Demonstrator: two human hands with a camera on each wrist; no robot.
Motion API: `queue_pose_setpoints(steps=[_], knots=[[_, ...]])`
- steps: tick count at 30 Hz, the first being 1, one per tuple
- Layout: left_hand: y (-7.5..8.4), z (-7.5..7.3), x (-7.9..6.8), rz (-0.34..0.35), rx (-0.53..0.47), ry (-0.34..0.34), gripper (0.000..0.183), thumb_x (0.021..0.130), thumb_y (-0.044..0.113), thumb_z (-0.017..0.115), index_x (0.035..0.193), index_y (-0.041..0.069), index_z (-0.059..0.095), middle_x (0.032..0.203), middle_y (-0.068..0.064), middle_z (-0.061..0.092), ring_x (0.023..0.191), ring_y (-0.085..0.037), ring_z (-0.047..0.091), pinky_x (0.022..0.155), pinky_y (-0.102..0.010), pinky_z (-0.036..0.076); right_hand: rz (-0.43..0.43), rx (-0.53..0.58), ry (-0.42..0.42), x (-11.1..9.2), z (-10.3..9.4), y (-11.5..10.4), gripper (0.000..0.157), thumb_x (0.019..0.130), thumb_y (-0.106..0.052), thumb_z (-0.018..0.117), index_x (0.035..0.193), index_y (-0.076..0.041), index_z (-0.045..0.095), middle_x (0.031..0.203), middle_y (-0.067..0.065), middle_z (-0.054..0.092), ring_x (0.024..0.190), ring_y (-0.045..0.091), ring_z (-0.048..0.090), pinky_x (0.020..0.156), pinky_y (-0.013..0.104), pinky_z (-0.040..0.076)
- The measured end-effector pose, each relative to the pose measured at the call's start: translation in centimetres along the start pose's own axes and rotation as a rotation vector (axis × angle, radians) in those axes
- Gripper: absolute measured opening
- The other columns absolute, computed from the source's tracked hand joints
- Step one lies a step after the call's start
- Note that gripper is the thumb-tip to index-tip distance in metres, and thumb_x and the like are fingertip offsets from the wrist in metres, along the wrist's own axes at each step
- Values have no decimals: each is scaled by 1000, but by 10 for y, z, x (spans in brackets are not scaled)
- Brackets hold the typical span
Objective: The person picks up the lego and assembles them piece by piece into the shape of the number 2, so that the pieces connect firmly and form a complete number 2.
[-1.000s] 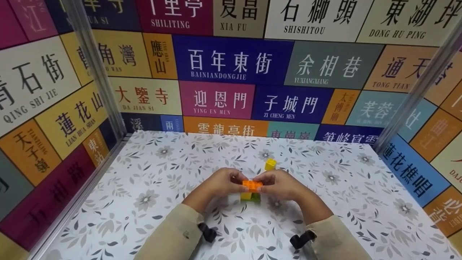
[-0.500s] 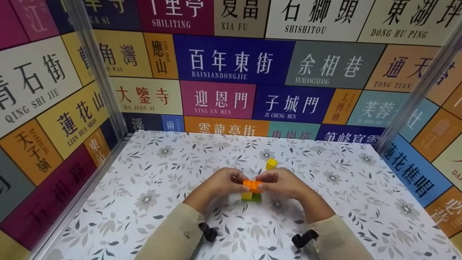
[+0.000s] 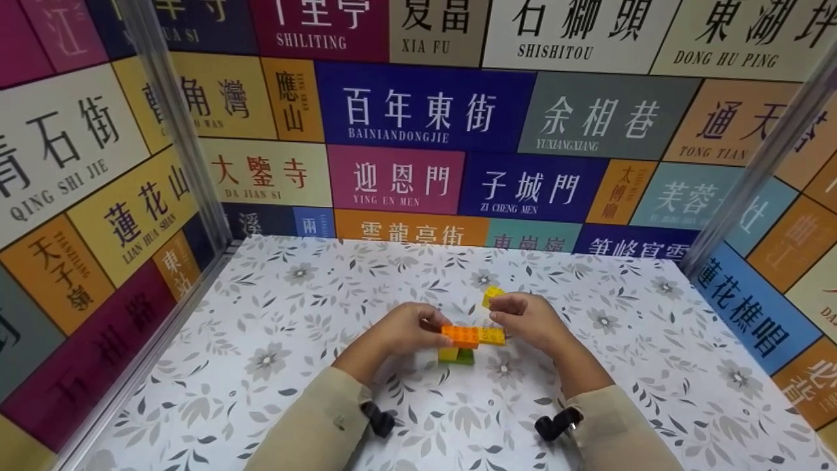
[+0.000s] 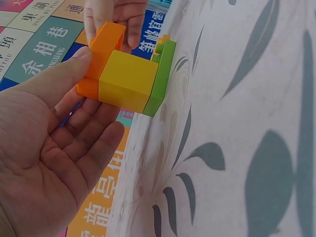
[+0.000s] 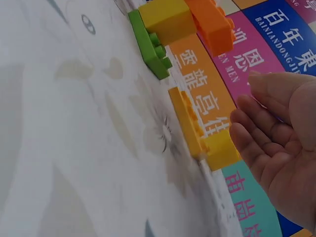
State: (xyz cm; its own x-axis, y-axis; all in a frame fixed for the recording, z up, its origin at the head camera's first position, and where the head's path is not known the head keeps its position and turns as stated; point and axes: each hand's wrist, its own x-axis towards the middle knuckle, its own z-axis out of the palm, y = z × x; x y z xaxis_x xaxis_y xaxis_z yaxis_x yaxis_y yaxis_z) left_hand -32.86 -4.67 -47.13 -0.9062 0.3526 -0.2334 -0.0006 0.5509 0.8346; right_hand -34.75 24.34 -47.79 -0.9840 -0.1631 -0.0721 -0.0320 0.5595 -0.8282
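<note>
My left hand point(image 3: 412, 330) pinches one end of an orange toy building brick point(image 3: 460, 336) between thumb and fingers. The orange brick lies across a yellow brick point(image 4: 128, 79), which sits on a thin green brick point(image 4: 161, 81) with a bare studded end. To the right, my right hand point(image 3: 531, 322) holds nothing; its fingers are relaxed, with the fingertips near a small yellow block point(image 3: 490, 296) in the head view. A flat yellow studded brick point(image 3: 492, 336) lies between the stack and the right hand. In the right wrist view it appears beside the yellow block point(image 5: 222, 152).
A white tabletop point(image 3: 294, 366) with a grey leaf and flower pattern lies under everything. Panels printed with place names point(image 3: 425, 104) rise at the back and both sides. Clear corner posts point(image 3: 189, 137) stand at the table's back corners.
My right hand has let go of the orange brick and moved right and back toward the small yellow block, uncovering the flat yellow brick. The left hand keeps its hold on the orange brick.
</note>
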Motion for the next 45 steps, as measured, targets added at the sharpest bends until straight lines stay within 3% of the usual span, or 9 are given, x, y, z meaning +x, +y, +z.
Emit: queue_pose_setpoints(steps=[5, 9, 21, 28, 35, 42, 45], knots=[[1, 1, -1, 11, 2, 12, 21, 85, 34, 92, 100, 33, 78, 107, 11, 75, 101, -15, 70, 95, -37, 57, 46, -27, 98, 8, -7, 13, 41, 101, -33, 76, 137, -16, 71, 134, 8, 75, 125, 27, 68, 107, 42, 56], [2, 1, -2, 25, 20, 21, 20, 86, 34, 92, 99, 32, 77, 106, 11, 75, 100, -15, 70, 92, -36, 57, 74, 24, 122, 13, -10, 19, 48, 102, -32, 75, 146, -15, 65, 143, 11, 69, 135, 31, 63, 113, 48, 53], [1, 1, -2, -3, 21, 9, 21, 85, 37, 92, 100, 34, 77, 106, 12, 75, 101, -14, 70, 94, -38, 56, 229, 75, 75, 40, -4, 15, 62, 101, -33, 75, 157, -17, 53, 158, 9, 58, 148, 31, 53, 124, 53, 43], [2, 0, -2, -11, 16, 5, 21, 85, 36, 92, 100, 35, 77, 107, 12, 75, 102, -15, 70, 95, -39, 55, 269, 46, 97, 50, 2, 12, 58, 101, -32, 75, 153, -16, 57, 155, 11, 60, 143, 31, 56, 121, 51, 47], [0, 2, 0, 2, 15, 18, 20, 86, 33, 92, 100, 32, 78, 107, 11, 75, 101, -15, 70, 92, -36, 57, 260, 21, 109, 47, 3, 8, 53, 102, -33, 74, 151, -18, 60, 150, 10, 63, 137, 29, 60, 119, 49, 48], [1, 2, 1, 9, 20, 17, 20, 86, 34, 92, 100, 32, 78, 106, 11, 76, 100, -13, 71, 90, -35, 57, 278, 74, 108, 34, -3, -4, 52, 101, -38, 75, 150, -26, 62, 148, 5, 64, 134, 27, 61, 118, 48, 50], [1, 2, 1, 17, 18, 18, 20, 86, 33, 92, 99, 32, 78, 105, 12, 76, 100, -13, 71, 91, -36, 57, 232, 53, 104, 26, -7, -11, 53, 100, -39, 76, 149, -25, 63, 149, 6, 65, 136, 27, 62, 119, 48, 50]])
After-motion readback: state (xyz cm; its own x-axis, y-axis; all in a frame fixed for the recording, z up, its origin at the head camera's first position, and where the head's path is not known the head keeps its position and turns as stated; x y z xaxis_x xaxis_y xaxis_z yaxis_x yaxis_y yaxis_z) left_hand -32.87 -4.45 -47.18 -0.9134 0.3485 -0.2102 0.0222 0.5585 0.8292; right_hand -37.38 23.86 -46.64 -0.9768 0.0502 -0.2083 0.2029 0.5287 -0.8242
